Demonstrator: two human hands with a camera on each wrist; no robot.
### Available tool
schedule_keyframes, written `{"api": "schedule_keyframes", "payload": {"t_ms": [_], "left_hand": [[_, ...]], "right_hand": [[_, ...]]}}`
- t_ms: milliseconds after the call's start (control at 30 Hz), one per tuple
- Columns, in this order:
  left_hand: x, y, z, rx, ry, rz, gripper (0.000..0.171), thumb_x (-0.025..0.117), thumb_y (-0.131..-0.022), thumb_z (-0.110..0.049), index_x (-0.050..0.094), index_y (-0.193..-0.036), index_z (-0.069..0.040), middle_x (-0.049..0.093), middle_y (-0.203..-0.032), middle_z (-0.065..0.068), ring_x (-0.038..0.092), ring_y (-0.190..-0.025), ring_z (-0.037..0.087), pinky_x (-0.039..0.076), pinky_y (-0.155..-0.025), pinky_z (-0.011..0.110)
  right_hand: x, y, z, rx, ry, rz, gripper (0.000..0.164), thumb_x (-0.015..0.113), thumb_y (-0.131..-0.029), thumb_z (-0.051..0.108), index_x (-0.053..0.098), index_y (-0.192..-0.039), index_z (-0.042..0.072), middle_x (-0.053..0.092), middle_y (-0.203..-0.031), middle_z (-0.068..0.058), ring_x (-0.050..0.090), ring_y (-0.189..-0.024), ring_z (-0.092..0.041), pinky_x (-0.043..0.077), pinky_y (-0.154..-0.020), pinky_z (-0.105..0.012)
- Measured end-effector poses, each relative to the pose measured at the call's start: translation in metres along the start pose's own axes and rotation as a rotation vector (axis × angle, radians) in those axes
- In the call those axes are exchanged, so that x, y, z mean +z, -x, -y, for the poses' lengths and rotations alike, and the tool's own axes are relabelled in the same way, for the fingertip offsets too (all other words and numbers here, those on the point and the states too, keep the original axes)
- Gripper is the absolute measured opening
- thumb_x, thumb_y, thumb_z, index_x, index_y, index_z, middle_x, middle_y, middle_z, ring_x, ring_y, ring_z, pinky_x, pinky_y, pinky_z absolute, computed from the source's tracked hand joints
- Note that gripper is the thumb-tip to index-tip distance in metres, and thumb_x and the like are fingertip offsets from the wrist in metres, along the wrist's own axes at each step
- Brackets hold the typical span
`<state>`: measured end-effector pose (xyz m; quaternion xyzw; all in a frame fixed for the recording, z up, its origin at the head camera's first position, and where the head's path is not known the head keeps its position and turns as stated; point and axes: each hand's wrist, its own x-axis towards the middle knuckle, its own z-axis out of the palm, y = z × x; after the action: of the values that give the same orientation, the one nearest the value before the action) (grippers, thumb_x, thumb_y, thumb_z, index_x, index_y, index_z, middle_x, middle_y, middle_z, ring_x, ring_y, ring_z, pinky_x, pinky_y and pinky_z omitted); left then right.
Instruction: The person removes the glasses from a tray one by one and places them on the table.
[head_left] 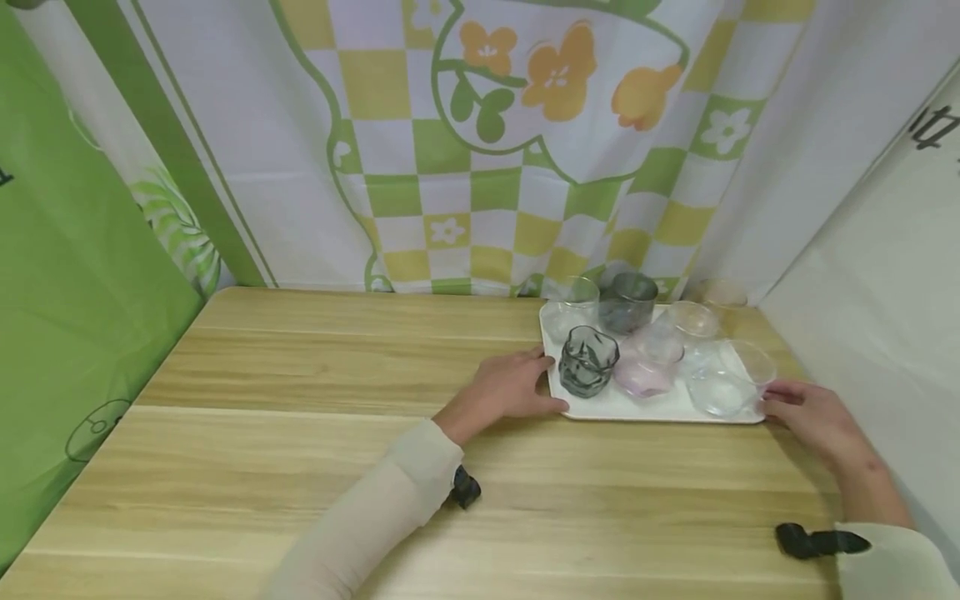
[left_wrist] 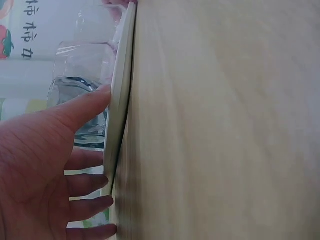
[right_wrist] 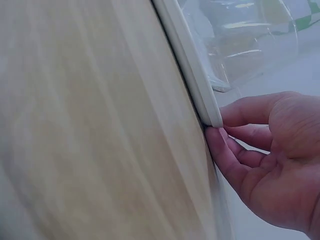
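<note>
A white tray (head_left: 600, 408) bearing several glasses lies on the wooden table. My left hand (head_left: 513, 385) is at its near left corner, fingers spread and fairly straight. Its thumb (left_wrist: 95, 102) touches the front rim, with the other fingertips along the left edge. My right hand (head_left: 813, 417) pinches the near right corner between thumb and fingers, as the right wrist view shows. In the front row stand a wavy dark grey glass (head_left: 587, 375), a pink-tinted glass (head_left: 643, 377) and a clear glass (head_left: 723, 392).
Behind them on the tray stand a smoky glass (head_left: 628, 312) and clear glasses, one a clear tumbler (head_left: 573, 312). A patterned curtain (head_left: 450, 200) hangs at the table's back edge. A white sheet (head_left: 885, 275) borders the right side and a green one (head_left: 67, 275) the left.
</note>
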<state>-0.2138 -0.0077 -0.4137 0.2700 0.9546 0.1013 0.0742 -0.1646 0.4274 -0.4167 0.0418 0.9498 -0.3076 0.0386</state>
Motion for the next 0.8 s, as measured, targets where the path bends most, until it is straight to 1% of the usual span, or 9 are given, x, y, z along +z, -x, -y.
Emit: {"api": "schedule_keyframes", "payload": {"t_ms": [67, 133, 200, 233, 300, 367, 467, 533, 800], "left_hand": [[-0.0005, 0.0019, 0.0021, -0.008, 0.013, 0.008, 0.082, 0.065, -0.090, -0.068, 0.050, -0.154, -0.019, 0.040, -0.161, 0.001, 0.049, -0.138, 0.020, 0.052, -0.094, 0.045], [-0.0010, 0.0033, 0.0033, -0.010, 0.019, 0.019, 0.082, 0.064, -0.091, -0.068, 0.048, -0.155, -0.019, 0.039, -0.162, 0.001, 0.047, -0.140, 0.020, 0.051, -0.097, 0.045], [-0.0011, 0.0044, 0.0037, -0.010, 0.026, 0.023, 0.083, 0.064, -0.091, -0.068, 0.047, -0.156, -0.019, 0.038, -0.163, 0.002, 0.045, -0.141, 0.021, 0.050, -0.098, 0.046], [-0.0010, 0.0046, 0.0038, -0.011, 0.026, 0.025, 0.083, 0.063, -0.092, -0.068, 0.046, -0.157, -0.019, 0.037, -0.163, 0.002, 0.045, -0.142, 0.021, 0.050, -0.099, 0.046], [-0.0014, 0.0056, 0.0036, -0.011, 0.031, 0.022, 0.083, 0.063, -0.092, -0.067, 0.046, -0.157, -0.019, 0.038, -0.163, 0.003, 0.045, -0.142, 0.021, 0.050, -0.099, 0.046], [-0.0018, 0.0065, 0.0035, -0.017, 0.037, 0.017, 0.083, 0.064, -0.092, -0.067, 0.046, -0.157, -0.019, 0.038, -0.163, 0.004, 0.045, -0.142, 0.022, 0.049, -0.100, 0.046], [-0.0026, 0.0075, 0.0028, -0.025, 0.051, 0.012, 0.082, 0.065, -0.091, -0.066, 0.047, -0.156, -0.018, 0.038, -0.162, 0.008, 0.045, -0.142, 0.024, 0.048, -0.102, 0.046], [-0.0031, 0.0074, 0.0021, -0.026, 0.059, 0.014, 0.083, 0.066, -0.091, -0.066, 0.047, -0.156, -0.018, 0.038, -0.162, 0.010, 0.044, -0.142, 0.025, 0.047, -0.103, 0.047], [-0.0015, 0.0058, 0.0018, -0.017, 0.093, -0.008, 0.083, 0.069, -0.090, -0.063, 0.048, -0.155, -0.015, 0.040, -0.161, 0.011, 0.047, -0.140, 0.026, 0.046, -0.104, 0.050]], "right_hand": [[0.0012, -0.0003, 0.0000, -0.011, -0.004, 0.019, 0.060, 0.059, -0.104, 0.035, 0.051, -0.136, -0.016, 0.050, -0.139, -0.039, 0.043, -0.124, -0.049, 0.034, -0.101, -0.061], [0.0015, -0.0005, -0.0005, -0.020, -0.008, 0.041, 0.062, 0.059, -0.105, 0.036, 0.049, -0.138, -0.016, 0.051, -0.139, -0.038, 0.045, -0.123, -0.046, 0.033, -0.102, -0.062], [0.0011, -0.0003, -0.0018, -0.023, -0.026, 0.053, 0.064, 0.060, -0.104, 0.036, 0.048, -0.140, -0.016, 0.057, -0.136, -0.032, 0.052, -0.118, -0.028, 0.038, -0.102, -0.048], [0.0010, -0.0002, -0.0025, -0.022, -0.045, 0.052, 0.064, 0.062, -0.104, 0.036, 0.048, -0.140, -0.016, 0.064, -0.131, -0.024, 0.054, -0.114, -0.017, 0.041, -0.100, -0.039], [0.0014, 0.0000, -0.0035, -0.023, -0.090, 0.052, 0.065, 0.065, -0.102, 0.034, 0.048, -0.140, -0.016, 0.069, -0.119, -0.001, 0.051, -0.103, 0.005, 0.041, -0.090, -0.021], [0.0028, -0.0002, -0.0038, -0.025, -0.167, 0.045, 0.064, 0.067, -0.101, 0.029, 0.047, -0.139, -0.018, 0.063, -0.109, 0.019, 0.045, -0.093, 0.018, 0.040, -0.077, -0.010], [0.0053, -0.0006, -0.0035, -0.024, -0.240, 0.040, 0.061, 0.068, -0.101, 0.024, 0.046, -0.137, -0.020, 0.054, -0.100, 0.033, 0.048, -0.088, 0.019, 0.044, -0.074, -0.009], [0.0068, -0.0006, -0.0039, -0.021, -0.289, 0.040, 0.058, 0.068, -0.101, 0.019, 0.044, -0.136, -0.022, 0.054, -0.099, 0.034, 0.051, -0.088, 0.017, 0.047, -0.073, -0.010], [0.0094, -0.0025, -0.0062, -0.006, -0.311, 0.025, 0.058, 0.067, -0.101, 0.018, 0.044, -0.135, -0.022, 0.053, -0.098, 0.035, 0.052, -0.087, 0.016, 0.049, -0.073, -0.011]]}}
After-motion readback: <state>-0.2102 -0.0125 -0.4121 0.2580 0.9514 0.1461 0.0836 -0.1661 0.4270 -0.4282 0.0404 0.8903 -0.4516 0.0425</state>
